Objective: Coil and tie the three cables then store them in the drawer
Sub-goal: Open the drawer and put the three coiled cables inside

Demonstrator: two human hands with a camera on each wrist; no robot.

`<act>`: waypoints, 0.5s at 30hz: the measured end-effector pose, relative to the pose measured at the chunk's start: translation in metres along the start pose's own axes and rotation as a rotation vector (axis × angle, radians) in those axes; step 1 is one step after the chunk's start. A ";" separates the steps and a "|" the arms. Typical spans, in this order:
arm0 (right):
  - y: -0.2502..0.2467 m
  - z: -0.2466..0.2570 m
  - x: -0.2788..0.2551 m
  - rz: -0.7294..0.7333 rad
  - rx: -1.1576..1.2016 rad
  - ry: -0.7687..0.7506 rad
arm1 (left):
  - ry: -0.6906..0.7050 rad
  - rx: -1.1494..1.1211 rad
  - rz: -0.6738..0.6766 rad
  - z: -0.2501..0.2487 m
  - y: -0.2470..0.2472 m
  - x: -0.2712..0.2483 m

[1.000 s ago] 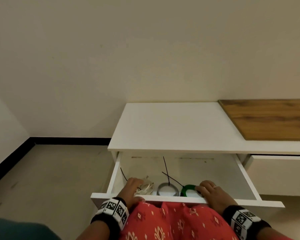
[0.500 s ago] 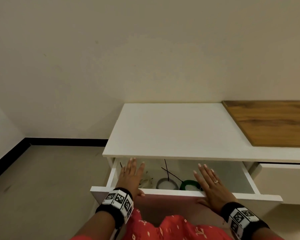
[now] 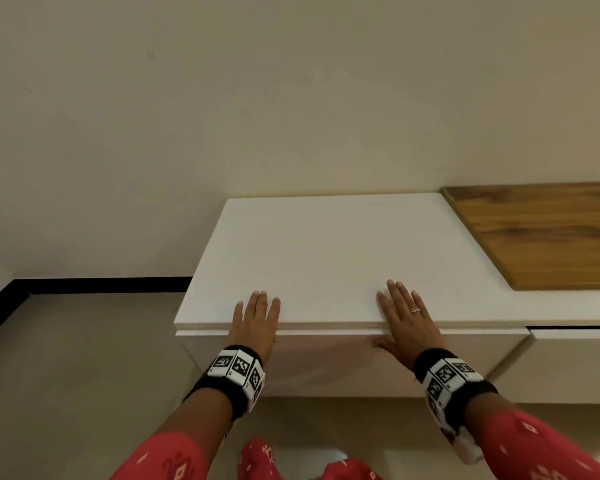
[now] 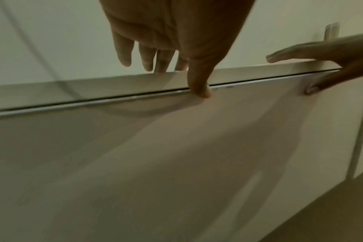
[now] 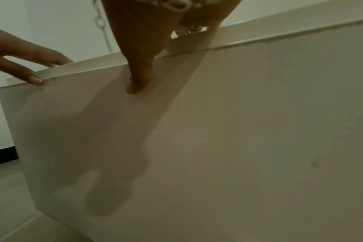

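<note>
Your white cabinet stands on a grey tiled floor against the wall. On its top, at three o'clock, lies a wooden panel. At six o'clock, your straight fingers extend over its front edge.

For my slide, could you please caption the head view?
Both hands, left and right, flat against the shut drawer.

White glossy drawer, pushed in flush beneath the white counter, front panel upright, only a thin dark seam along its top edge. Cables hidden from view.
</note>
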State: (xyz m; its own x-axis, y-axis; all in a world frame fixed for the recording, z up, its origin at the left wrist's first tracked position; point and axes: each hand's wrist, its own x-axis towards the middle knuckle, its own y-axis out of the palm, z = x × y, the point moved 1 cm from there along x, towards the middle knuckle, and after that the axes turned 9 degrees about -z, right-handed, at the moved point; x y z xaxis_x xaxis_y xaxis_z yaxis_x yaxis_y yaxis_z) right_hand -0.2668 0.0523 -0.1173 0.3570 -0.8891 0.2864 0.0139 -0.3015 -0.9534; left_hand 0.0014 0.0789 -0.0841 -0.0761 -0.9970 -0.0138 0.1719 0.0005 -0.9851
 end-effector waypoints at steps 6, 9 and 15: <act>0.000 -0.003 0.008 0.041 0.005 0.036 | 0.055 -0.019 -0.172 -0.001 0.017 0.013; 0.005 -0.005 0.005 0.054 0.059 0.056 | 0.142 0.006 -0.235 0.003 0.020 0.015; 0.013 -0.015 -0.012 -0.132 0.085 -0.052 | 0.165 -0.120 -0.323 0.012 0.027 0.003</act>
State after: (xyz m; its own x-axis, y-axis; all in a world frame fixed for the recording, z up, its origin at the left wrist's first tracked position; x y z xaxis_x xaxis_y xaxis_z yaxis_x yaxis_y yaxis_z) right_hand -0.2846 0.0538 -0.1322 0.3944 -0.8240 0.4068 0.1425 -0.3825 -0.9129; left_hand 0.0176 0.0748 -0.1088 -0.2661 -0.9215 0.2830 -0.0025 -0.2929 -0.9561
